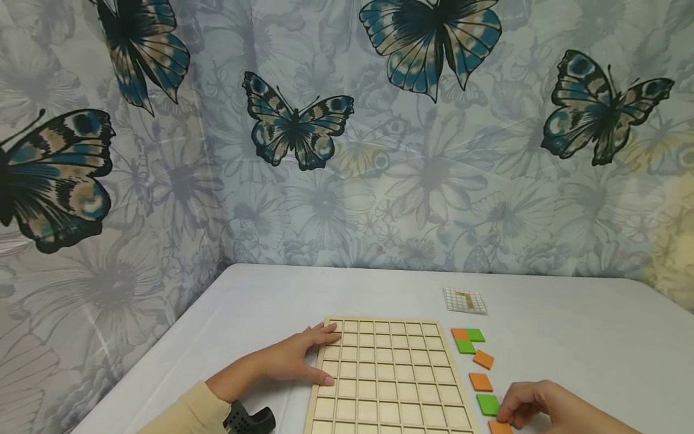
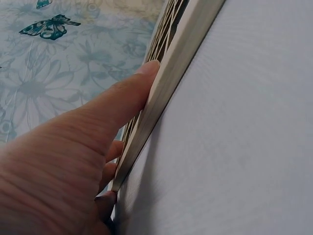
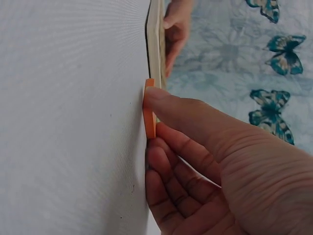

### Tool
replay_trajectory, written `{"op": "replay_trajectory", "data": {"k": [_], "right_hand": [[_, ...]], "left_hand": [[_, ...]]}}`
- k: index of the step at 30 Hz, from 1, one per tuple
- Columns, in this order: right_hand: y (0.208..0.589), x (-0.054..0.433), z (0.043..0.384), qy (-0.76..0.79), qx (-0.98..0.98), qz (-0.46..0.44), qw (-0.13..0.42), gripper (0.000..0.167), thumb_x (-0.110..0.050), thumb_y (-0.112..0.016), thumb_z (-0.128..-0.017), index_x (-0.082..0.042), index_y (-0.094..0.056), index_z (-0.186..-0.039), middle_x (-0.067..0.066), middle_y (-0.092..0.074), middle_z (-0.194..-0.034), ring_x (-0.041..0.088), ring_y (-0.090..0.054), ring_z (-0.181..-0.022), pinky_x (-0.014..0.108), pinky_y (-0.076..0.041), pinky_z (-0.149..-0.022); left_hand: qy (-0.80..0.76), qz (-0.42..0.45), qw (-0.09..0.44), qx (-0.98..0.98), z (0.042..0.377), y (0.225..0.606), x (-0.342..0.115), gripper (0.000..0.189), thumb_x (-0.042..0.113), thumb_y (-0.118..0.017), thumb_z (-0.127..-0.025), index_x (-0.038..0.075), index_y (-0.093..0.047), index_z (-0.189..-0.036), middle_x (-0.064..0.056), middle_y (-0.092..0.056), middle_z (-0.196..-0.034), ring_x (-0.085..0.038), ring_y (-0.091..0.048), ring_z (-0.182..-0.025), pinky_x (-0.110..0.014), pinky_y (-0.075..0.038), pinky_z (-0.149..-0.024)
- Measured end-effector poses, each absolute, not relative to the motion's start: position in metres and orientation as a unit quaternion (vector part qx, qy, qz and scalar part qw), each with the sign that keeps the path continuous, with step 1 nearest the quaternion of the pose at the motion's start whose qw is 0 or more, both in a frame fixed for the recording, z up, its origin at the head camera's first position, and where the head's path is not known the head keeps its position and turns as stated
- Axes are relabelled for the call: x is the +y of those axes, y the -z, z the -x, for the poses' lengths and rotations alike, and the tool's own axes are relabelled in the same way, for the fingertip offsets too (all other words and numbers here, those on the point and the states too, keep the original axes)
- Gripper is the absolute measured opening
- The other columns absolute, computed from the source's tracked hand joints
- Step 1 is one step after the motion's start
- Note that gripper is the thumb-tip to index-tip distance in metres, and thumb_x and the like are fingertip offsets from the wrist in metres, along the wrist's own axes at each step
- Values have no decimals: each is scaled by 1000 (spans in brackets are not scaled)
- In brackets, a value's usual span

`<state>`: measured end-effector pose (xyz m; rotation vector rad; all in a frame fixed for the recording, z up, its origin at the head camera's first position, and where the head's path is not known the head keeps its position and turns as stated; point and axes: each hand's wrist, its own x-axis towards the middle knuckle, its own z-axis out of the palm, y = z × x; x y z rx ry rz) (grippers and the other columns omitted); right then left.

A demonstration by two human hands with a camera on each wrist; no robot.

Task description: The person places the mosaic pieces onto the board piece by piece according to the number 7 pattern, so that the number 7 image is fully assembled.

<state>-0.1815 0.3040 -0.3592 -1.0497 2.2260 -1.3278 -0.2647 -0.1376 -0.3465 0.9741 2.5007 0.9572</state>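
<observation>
A pale wooden grid board (image 1: pixel 387 363) lies on the white table. My left hand (image 1: pixel 293 360) rests on the board's left edge, fingers stretched along it and the thumb lying over the frame; the left wrist view shows the thumb (image 2: pixel 124 95) against the rim. On the board's other side, my right hand (image 1: pixel 542 405) pinches a square orange tile (image 3: pixel 149 110) between thumb and index finger, low at the table. The remaining fingers curl beneath. Just beyond that orange tile sits a green tile (image 1: pixel 488 405), right by the fingertips.
Several more tiles line the board's right side: an orange tile (image 1: pixel 480 382), a tilted orange tile (image 1: pixel 484 360) and a small cluster with a green tile (image 1: pixel 475 335). Behind them lies a printed grid card (image 1: pixel 465 301). A butterfly-patterned curtain (image 1: pixel 379 211) hangs behind the table.
</observation>
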Motion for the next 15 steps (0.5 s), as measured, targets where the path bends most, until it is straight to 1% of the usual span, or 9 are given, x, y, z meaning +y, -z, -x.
{"op": "replay_trajectory", "data": {"k": [4,6,10,13,15], "right_hand": [[359,303,181,455,793,370,163,18,6,-63,-81,-4,-66,-96,-1,-65,-90,6,-56,-75,20,-42,-58],[360,302,181,457,797,356,168,16,5,-63,-82,-3,-66,-95,-3,-65,-88,6,-56,-74,20,-41,-57],[360,301,180,460,803,333,182,11,1,-63,-84,-3,-65,-94,-10,-62,-85,5,-55,-73,19,-38,-57],[359,301,179,447,810,337,174,9,0,-63,-84,-3,-64,-92,-10,-62,-82,4,-55,-72,19,-38,-57],[359,299,179,422,832,324,158,6,-3,-66,-83,-4,-65,-89,-11,-61,-79,1,-53,-70,18,-39,-57]], "left_hand": [[-334,-333,144,870,263,348,-138,77,37,-75,-78,15,-40,-143,-7,-19,-156,-38,-4,-144,-59,-4,-113],[-335,-329,143,871,262,348,-138,77,37,-75,-78,15,-40,-143,-7,-19,-156,-38,-5,-144,-58,-4,-114],[-337,-327,146,870,262,348,-137,77,37,-75,-77,14,-40,-143,-8,-19,-156,-37,-5,-144,-58,-4,-114],[-338,-328,149,869,262,347,-137,77,36,-75,-78,13,-39,-143,-9,-18,-156,-37,-4,-144,-59,-3,-113],[-338,-328,153,869,261,346,-136,77,36,-74,-78,13,-39,-143,-10,-18,-156,-37,-3,-144,-60,-3,-113]]}}
